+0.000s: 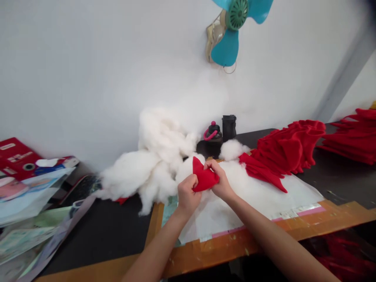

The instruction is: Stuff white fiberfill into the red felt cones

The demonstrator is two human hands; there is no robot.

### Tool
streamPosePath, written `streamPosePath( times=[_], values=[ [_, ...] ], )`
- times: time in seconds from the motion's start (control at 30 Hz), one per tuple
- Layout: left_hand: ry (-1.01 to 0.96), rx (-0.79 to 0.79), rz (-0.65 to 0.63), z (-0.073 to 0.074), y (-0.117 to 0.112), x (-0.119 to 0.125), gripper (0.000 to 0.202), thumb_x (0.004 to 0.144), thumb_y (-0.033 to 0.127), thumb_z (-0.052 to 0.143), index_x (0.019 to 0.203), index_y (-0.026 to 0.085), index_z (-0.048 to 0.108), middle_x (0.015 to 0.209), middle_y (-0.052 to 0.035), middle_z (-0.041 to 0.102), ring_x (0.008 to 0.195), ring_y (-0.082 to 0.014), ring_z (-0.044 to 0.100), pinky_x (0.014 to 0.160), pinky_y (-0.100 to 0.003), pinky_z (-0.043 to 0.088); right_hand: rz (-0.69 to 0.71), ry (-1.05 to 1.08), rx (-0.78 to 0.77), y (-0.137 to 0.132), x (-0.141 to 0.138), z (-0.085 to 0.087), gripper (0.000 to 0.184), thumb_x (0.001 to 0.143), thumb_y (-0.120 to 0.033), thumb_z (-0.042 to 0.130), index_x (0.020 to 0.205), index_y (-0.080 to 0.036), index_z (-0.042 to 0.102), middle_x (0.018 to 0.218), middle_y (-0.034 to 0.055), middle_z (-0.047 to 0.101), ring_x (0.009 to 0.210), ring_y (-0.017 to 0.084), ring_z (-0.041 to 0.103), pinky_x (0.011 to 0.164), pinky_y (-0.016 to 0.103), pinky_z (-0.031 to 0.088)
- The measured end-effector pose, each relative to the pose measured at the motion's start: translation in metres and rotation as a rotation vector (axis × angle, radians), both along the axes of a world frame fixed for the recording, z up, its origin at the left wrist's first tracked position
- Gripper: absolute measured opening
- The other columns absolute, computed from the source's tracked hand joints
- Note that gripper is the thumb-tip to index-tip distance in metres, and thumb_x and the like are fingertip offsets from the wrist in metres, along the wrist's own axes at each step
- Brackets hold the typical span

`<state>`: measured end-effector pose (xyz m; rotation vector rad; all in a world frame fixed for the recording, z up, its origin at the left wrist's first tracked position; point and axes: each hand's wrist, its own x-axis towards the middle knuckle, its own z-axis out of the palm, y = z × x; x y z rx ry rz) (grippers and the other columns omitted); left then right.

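A red felt piece (205,179) with a pointed tip is held up over the white sheet on the table. My left hand (188,192) is closed on its lower left side, thumb on top. My right hand (219,179) grips its right side, fingers bent over the upper edge. Whether anything is inside the felt piece is hidden. Just behind and left of my hands lies a large heap of white stuffing (160,147). A small tuft of stuffing (232,149) sits farther back, to the right.
Stacked red felt pieces (289,147) lie at the right, with another red stack (352,137) beyond. A dark bottle with a pink strap (213,135) and a black container (229,126) stand at the back. Papers (32,196) fill the left side. A wall fan (232,31) hangs above.
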<state>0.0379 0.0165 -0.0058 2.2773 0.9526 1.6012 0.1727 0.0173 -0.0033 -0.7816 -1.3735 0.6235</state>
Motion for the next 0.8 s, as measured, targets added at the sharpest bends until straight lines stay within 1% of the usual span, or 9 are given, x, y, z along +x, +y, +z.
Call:
streamPosePath(
  times=[0.03, 0.1, 0.23, 0.33, 0.37, 0.43, 0.57, 0.7, 0.8],
  values=[
    [0.026, 0.026, -0.024, -0.001, -0.002, 0.0, 0.029, 0.068, 0.002, 0.044, 0.063, 0.021, 0.023, 0.057, 0.0044, 0.026, 0.052, -0.0114, 0.027, 0.052, -0.028, 0.02, -0.027, -0.015, -0.021, 0.0, -0.001, -0.002, 0.013, 0.066, -0.013, 0.051, 0.074, -0.022, 0.047, 0.074, -0.002, 0.05, 0.069, 0.015, 0.045, 0.063, 0.027, 0.032],
    [0.093, 0.091, -0.107, -0.002, -0.008, 0.003, 0.03, 0.071, 0.002, 0.044, 0.063, 0.021, 0.022, 0.057, 0.0037, 0.028, 0.052, -0.012, 0.029, 0.052, -0.029, 0.02, -0.128, -0.015, -0.077, 0.001, -0.002, -0.006, 0.014, 0.07, -0.014, 0.047, 0.064, -0.021, 0.036, 0.062, -0.004, 0.04, 0.061, 0.013, 0.035, 0.058, 0.026, 0.025],
    [0.192, 0.125, -0.262, -0.004, -0.022, 0.011, 0.028, 0.078, 0.004, 0.045, 0.066, 0.021, 0.027, 0.059, 0.0031, 0.033, 0.054, -0.0126, 0.033, 0.052, -0.028, 0.024, -0.331, 0.049, -0.129, 0.004, 0.007, -0.009, 0.018, 0.073, -0.016, 0.043, 0.06, -0.021, 0.031, 0.059, -0.0039, 0.035, 0.06, 0.013, 0.031, 0.057, 0.027, 0.022],
    [0.251, 0.033, -0.292, -0.006, -0.022, 0.013, 0.016, 0.079, 0.009, 0.052, 0.086, 0.021, 0.043, 0.078, -0.0013, 0.048, 0.07, -0.0152, 0.047, 0.063, -0.027, 0.038, -0.308, 0.163, -0.138, 0.009, 0.018, -0.005, 0.012, 0.074, -0.02, 0.043, 0.064, -0.022, 0.036, 0.063, -0.0039, 0.039, 0.062, 0.014, 0.034, 0.058, 0.026, 0.028],
    [0.254, 0.002, -0.286, -0.006, -0.02, 0.012, 0.021, 0.079, 0.01, 0.053, 0.095, 0.02, 0.045, 0.087, -0.004, 0.051, 0.078, -0.0167, 0.05, 0.069, -0.028, 0.042, -0.279, 0.194, -0.134, 0.01, 0.019, -0.003, 0.008, 0.075, -0.021, 0.044, 0.067, -0.022, 0.039, 0.065, -0.0037, 0.041, 0.063, 0.014, 0.037, 0.059, 0.026, 0.031],
    [0.208, -0.047, -0.239, -0.008, -0.013, 0.009, 0.031, 0.076, 0.008, 0.053, 0.104, 0.019, 0.045, 0.097, -0.0065, 0.052, 0.087, -0.0178, 0.052, 0.075, -0.029, 0.044, -0.206, 0.206, -0.094, 0.011, 0.02, 0.001, 0.005, 0.074, -0.021, 0.048, 0.079, -0.022, 0.047, 0.075, -0.0026, 0.049, 0.069, 0.015, 0.045, 0.064, 0.026, 0.037],
    [0.026, -0.134, -0.038, -0.007, 0.003, 0.0, 0.025, 0.067, 0.003, 0.048, 0.085, 0.019, 0.047, 0.078, 0.0006, 0.05, 0.071, -0.0133, 0.049, 0.065, -0.023, 0.039, -0.014, 0.024, 0.019, 0.009, 0.014, 0.004, 0.04, 0.068, -0.01, 0.048, 0.106, -0.022, 0.054, 0.102, 0.0038, 0.059, 0.096, 0.02, 0.056, 0.084, 0.031, 0.044],
    [-0.117, -0.219, 0.142, -0.004, 0.011, -0.007, 0.017, 0.067, 0.007, 0.046, 0.061, 0.019, 0.035, 0.057, 0.0051, 0.034, 0.055, -0.0098, 0.033, 0.053, -0.022, 0.024, 0.162, -0.084, -0.044, 0.004, 0.007, 0.001, 0.05, 0.067, -0.008, 0.042, 0.112, -0.024, 0.055, 0.113, 0.005, 0.057, 0.092, 0.019, 0.057, 0.073, 0.029, 0.048],
    [-0.185, -0.25, 0.208, -0.006, 0.014, -0.01, 0.023, 0.067, 0.01, 0.046, 0.055, 0.018, 0.028, 0.053, 0.0054, 0.025, 0.052, -0.0089, 0.025, 0.051, -0.024, 0.018, 0.186, -0.107, -0.026, 0.005, 0.002, -0.004, 0.05, 0.066, -0.009, 0.049, 0.113, -0.024, 0.051, 0.115, 0.0061, 0.054, 0.095, 0.02, 0.056, 0.071, 0.028, 0.048]
  ],
)
